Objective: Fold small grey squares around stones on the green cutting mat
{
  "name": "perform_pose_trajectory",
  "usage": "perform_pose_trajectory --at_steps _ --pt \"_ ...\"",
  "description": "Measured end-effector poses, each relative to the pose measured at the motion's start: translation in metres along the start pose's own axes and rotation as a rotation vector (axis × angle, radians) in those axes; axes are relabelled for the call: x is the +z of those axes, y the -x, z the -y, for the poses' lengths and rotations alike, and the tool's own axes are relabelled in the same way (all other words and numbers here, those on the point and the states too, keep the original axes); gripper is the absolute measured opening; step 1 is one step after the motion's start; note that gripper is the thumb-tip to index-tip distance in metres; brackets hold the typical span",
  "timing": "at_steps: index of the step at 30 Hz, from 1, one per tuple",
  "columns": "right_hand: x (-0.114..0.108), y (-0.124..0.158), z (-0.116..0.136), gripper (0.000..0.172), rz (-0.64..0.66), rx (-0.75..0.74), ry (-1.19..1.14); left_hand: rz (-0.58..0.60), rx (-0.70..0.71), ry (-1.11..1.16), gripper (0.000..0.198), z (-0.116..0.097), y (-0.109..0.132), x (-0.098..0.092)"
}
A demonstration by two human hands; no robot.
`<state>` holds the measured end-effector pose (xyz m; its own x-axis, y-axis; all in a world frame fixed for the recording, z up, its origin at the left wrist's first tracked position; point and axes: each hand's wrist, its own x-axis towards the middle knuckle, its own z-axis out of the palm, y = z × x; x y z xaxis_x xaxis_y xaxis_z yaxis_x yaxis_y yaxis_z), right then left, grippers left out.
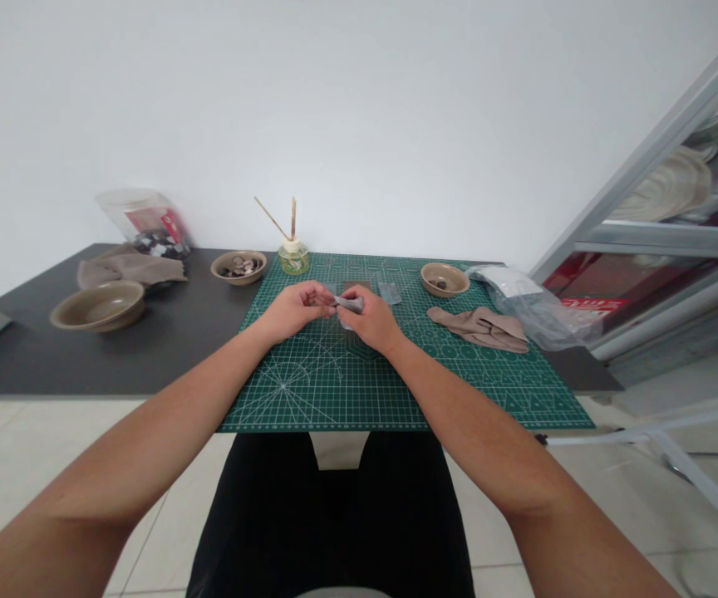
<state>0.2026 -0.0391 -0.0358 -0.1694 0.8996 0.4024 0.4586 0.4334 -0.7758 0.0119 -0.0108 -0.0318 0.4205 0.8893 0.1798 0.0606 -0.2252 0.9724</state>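
Observation:
Over the green cutting mat (309,365), my left hand (297,311) and my right hand (372,317) meet. A small grey folded piece (350,304), which could be cloth or abrasive sheet, is gripped in my right hand between thumb and fingers. The left fingers are pinched together right at its edge; whatever small thing lies between them is too hidden to name. Just behind the hands, a flat grey sheet (390,292) and a brownish one (357,286) lie on the mat, partly covered by the hands.
A bowl with dark and pale pieces (239,267), a glass jar with sticks (294,257) and a smaller-filled bowl (445,280) stand behind. A brown cloth (480,327) and plastic bag (539,307) lie right. Leftward are a larger bowl (98,306), another cloth (128,267) and clear tub (140,218).

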Motion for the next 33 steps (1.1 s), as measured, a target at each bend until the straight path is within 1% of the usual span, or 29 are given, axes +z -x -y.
perform_pose_trajectory --at_steps 6,11,19,24,28,33 --pt "0.0007 -0.0009 -0.0043 0.021 0.034 -0.027 -0.048 -0.03 -0.027 -0.039 0.029 0.0029 -0.0003 -0.0035" --pt "-0.0015 -0.0011 -0.0048 0.025 0.033 0.013 -0.06 -0.047 -0.046 -0.014 0.024 0.0039 0.0001 -0.0031" --pt "0.0004 -0.0004 -0.0039 0.022 0.037 -0.017 -0.014 -0.054 -0.031 -0.076 0.023 0.0023 0.0003 -0.0041" --pt "-0.0008 -0.0006 -0.0048 0.025 0.037 0.022 -0.034 -0.06 -0.033 -0.076 0.022 0.0043 -0.0001 -0.004" --pt "-0.0001 -0.0004 -0.0046 0.024 0.015 0.021 -0.038 -0.064 -0.029 -0.076 0.021 0.0044 0.0001 -0.0042" --pt "0.0018 -0.0001 -0.0054 0.025 0.041 0.007 -0.015 -0.062 -0.025 -0.099 0.018 0.0007 0.001 -0.0037"
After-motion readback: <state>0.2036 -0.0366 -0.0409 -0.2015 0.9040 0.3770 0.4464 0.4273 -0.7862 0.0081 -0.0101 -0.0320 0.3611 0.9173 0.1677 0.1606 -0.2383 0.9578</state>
